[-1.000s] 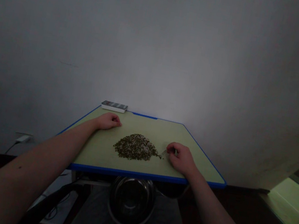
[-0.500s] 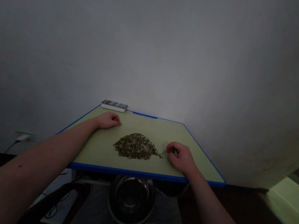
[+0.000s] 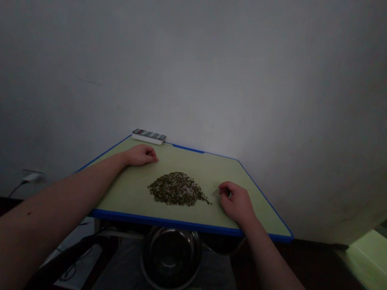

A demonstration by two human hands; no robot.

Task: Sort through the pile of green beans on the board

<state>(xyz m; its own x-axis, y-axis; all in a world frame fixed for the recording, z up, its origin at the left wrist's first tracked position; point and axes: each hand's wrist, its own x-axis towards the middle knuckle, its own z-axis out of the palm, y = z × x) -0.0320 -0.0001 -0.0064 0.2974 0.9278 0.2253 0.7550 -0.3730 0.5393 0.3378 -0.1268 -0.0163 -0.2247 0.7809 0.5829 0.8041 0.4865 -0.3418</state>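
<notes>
A spread pile of small green-brown, seed-like grains mixed with paler ones (image 3: 175, 189) lies on the pale yellow-green table (image 3: 197, 164). A short trail of grains runs out from its right side. My left hand (image 3: 142, 155) rests at the pile's far left, fingers curled in and thumb pointing toward the right; nothing shows in it. To the right of the trail, my right hand (image 3: 237, 202) is closed around thin tweezers (image 3: 215, 192). Their tips point left, a little apart from the trail's end, and look slightly spread.
A flat device with a dark, banded top (image 3: 148, 136) sits at the table's back left corner, near the wall. Below the blue front edge (image 3: 173, 224), a shiny metal bowl (image 3: 170, 262) rests on my lap. A white plug (image 3: 31, 178) and cable are at the lower left wall.
My right hand has moved slightly right and up, taking the tweezers' tips away from the trail of grains. My left hand stays in place.
</notes>
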